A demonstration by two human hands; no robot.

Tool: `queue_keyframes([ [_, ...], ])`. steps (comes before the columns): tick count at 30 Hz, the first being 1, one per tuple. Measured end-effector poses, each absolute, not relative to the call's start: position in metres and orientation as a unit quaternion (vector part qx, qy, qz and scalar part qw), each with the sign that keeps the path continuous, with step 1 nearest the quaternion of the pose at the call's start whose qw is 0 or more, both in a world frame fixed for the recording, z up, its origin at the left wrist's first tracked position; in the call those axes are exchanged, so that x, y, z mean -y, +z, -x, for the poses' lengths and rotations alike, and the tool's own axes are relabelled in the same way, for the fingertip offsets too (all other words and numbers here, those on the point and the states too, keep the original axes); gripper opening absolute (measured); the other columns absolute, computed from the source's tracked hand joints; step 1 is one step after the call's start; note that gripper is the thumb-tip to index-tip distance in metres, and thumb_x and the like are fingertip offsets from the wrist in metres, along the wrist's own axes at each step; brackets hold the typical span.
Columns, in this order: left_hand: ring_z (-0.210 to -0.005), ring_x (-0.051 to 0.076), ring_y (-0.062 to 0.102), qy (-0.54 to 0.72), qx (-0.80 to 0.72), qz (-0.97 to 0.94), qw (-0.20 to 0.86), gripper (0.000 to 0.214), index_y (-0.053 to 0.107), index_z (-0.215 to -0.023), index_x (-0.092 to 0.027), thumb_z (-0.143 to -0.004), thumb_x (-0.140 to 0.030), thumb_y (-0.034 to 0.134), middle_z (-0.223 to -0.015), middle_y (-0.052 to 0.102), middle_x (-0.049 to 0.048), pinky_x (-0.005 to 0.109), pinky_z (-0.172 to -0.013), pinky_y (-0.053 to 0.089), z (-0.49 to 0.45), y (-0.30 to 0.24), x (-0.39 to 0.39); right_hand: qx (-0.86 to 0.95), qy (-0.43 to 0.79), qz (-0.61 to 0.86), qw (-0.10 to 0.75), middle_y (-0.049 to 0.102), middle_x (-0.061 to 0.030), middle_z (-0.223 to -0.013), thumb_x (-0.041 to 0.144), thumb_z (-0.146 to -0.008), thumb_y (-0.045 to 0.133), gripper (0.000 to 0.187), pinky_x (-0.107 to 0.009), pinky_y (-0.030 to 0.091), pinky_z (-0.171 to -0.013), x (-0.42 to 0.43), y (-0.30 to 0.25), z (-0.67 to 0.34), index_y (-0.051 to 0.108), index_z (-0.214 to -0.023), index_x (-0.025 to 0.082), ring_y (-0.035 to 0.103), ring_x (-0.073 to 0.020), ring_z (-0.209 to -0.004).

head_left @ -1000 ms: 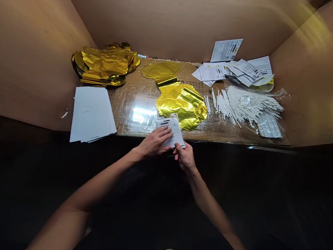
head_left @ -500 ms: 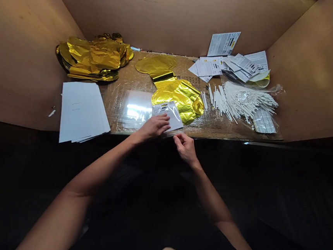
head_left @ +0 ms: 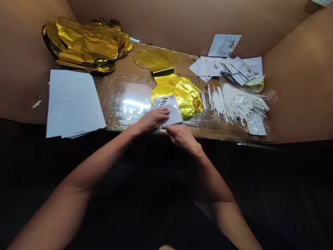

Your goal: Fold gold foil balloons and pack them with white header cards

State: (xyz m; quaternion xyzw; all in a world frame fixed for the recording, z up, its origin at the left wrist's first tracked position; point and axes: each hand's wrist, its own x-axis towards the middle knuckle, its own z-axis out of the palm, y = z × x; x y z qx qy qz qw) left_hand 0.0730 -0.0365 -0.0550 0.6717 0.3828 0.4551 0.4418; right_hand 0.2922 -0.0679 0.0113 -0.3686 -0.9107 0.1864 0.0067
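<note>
A white printed card in a clear plastic sleeve lies on the table, partly over a crumpled gold foil balloon. My left hand rests flat on the sleeve's lower left part, pressing it down. My right hand lies low with its fingers stretched left, touching the sleeve's lower edge. Part of the card is hidden under my left hand. A second gold foil lobe extends behind the balloon.
A pile of gold foil balloons sits back left, with a white paper stack at the front left. Printed leaflets and white sticks in a plastic bag lie to the right. Wooden walls enclose the plastic-covered tabletop.
My right hand has moved in from the table's edge to the sleeve's lower edge. My left hand stays on the sleeve. The view has shifted slightly, moving the table up and left.
</note>
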Motion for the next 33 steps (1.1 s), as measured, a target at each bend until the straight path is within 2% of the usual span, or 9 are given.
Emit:
queue_keyframes([
  [6, -0.136, 0.033, 0.066, 0.424, -0.373, -0.737, 0.371, 0.011, 0.083, -0.093, -0.031, -0.089, -0.033, 0.073, -0.123, 0.079, 0.0113, 0.057, -0.131, 0.036, -0.071, -0.054, 0.042, 0.849, 0.332, 0.387, 0.139, 0.072, -0.0056, -0.082, 0.033, -0.104, 0.059, 0.017, -0.031, 0.043, -0.073, 0.068, 0.019, -0.315, 0.073, -0.103, 0.023, 0.060, -0.0207, -0.071],
  [9, -0.143, 0.032, 0.062, 0.408, -0.373, -0.742, 0.379, 0.013, 0.083, -0.099, -0.032, -0.091, -0.033, 0.073, -0.128, 0.078, 0.0098, 0.055, -0.131, 0.038, -0.068, -0.050, 0.059, 0.724, 0.451, 0.463, 0.243, 0.060, 0.0017, -0.063, 0.046, -0.108, 0.050, 0.033, -0.029, 0.047, -0.064, 0.087, 0.018, -0.391, 0.071, -0.097, 0.023, 0.051, -0.0164, -0.054],
  [14, -0.146, 0.034, 0.059, 0.391, -0.351, -0.733, 0.432, 0.001, 0.081, -0.086, -0.030, -0.087, -0.031, 0.080, -0.130, 0.078, 0.0092, 0.053, -0.130, 0.040, -0.065, -0.041, 0.087, 0.707, 0.332, 0.617, 0.093, 0.054, 0.0046, -0.048, 0.035, -0.106, 0.049, 0.044, -0.030, 0.052, -0.066, 0.127, -0.012, -0.473, 0.070, -0.072, 0.019, 0.052, -0.0160, -0.047],
  [18, -0.141, 0.035, 0.064, 0.379, -0.347, -0.741, 0.431, 0.005, 0.079, -0.080, -0.027, -0.083, -0.025, 0.082, -0.127, 0.079, 0.0092, 0.052, -0.127, 0.045, -0.065, -0.034, 0.089, 0.770, 0.215, 0.593, 0.096, 0.076, -0.0134, -0.090, 0.031, -0.098, 0.070, 0.015, -0.039, 0.051, -0.085, 0.138, -0.019, -0.433, 0.079, -0.100, 0.019, 0.070, -0.0276, -0.085],
  [20, -0.141, 0.034, 0.064, 0.347, -0.345, -0.779, 0.392, 0.005, 0.078, -0.083, -0.025, -0.088, -0.024, 0.076, -0.130, 0.077, 0.0095, 0.050, -0.125, 0.047, -0.064, -0.029, 0.087, 0.857, 0.127, 0.490, 0.101, 0.072, -0.0178, -0.126, 0.033, -0.095, 0.076, 0.034, -0.045, 0.047, -0.099, 0.133, -0.016, -0.397, 0.075, -0.128, 0.024, 0.065, -0.0337, -0.117],
  [22, -0.144, 0.033, 0.061, 0.296, -0.343, -0.825, 0.337, 0.010, 0.077, -0.090, -0.023, -0.094, -0.026, 0.069, -0.138, 0.074, 0.0110, 0.049, -0.124, 0.048, -0.063, -0.024, 0.087, 0.909, 0.084, 0.393, 0.113, 0.065, -0.0161, -0.141, 0.031, -0.097, 0.075, 0.035, -0.048, 0.044, -0.106, 0.123, -0.013, -0.364, 0.073, -0.132, 0.027, 0.057, -0.0352, -0.130],
  [24, -0.144, 0.033, 0.060, 0.251, -0.338, -0.861, 0.284, 0.014, 0.075, -0.096, -0.020, -0.098, -0.033, 0.068, -0.143, 0.070, 0.0134, 0.048, -0.121, 0.050, -0.063, -0.022, 0.087, 0.910, 0.080, 0.383, 0.140, 0.069, -0.0150, -0.131, 0.029, -0.103, 0.066, 0.015, -0.045, 0.046, -0.102, 0.111, -0.015, -0.339, 0.075, -0.114, 0.023, 0.060, -0.0317, -0.122],
  [27, -0.135, 0.032, 0.066, 0.241, -0.350, -0.876, 0.228, 0.019, 0.071, -0.095, -0.020, -0.101, -0.038, 0.067, -0.138, 0.072, 0.0141, 0.047, -0.114, 0.054, -0.067, -0.029, 0.089, 0.838, 0.105, 0.505, 0.180, 0.073, -0.0130, -0.103, 0.033, -0.108, 0.058, 0.021, -0.037, 0.050, -0.085, 0.104, -0.022, -0.320, 0.069, -0.095, 0.020, 0.069, -0.0266, -0.096],
  [33, -0.130, 0.027, 0.070, 0.303, -0.403, -0.847, 0.170, 0.026, 0.070, -0.124, -0.023, -0.105, -0.017, 0.053, -0.134, 0.075, 0.0118, 0.044, -0.108, 0.058, -0.079, -0.046, 0.109, 0.622, 0.442, 0.579, 0.286, 0.067, 0.0033, -0.069, 0.054, -0.098, 0.064, 0.038, -0.028, 0.046, -0.050, 0.120, -0.027, -0.311, 0.055, -0.117, 0.023, 0.070, -0.0209, -0.056],
])
